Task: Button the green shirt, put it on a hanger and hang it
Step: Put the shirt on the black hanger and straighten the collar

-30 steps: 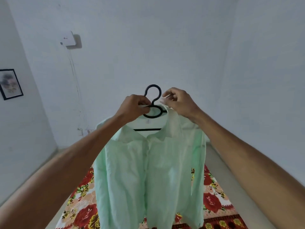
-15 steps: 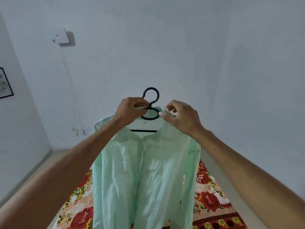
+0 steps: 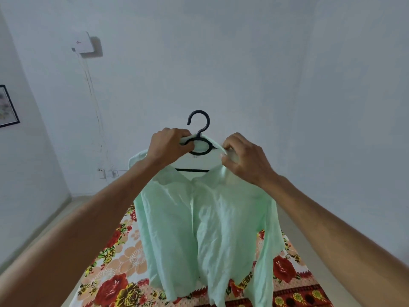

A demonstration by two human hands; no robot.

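Above the floral bedsheet (image 3: 124, 262), the green shirt (image 3: 205, 222) hangs on a black hanger (image 3: 199, 138). Left hand (image 3: 170, 145) grips the hanger's neck; right hand (image 3: 245, 160) pinches the collar.

This looks like a plain room in a home, most likely a bedroom: bare white walls (image 3: 243, 63) meet in a corner at about ten o'clock, with a framed picture (image 3: 6, 106) hung on the side wall at nine o'clock. A small white box (image 3: 81, 42) is fixed high on the far wall at eleven o'clock, thin cables (image 3: 94, 103) dropping from it to sockets (image 3: 108, 173) near the floor. At six o'clock lies a red-and-orange flowered bedsheet (image 3: 117, 269).
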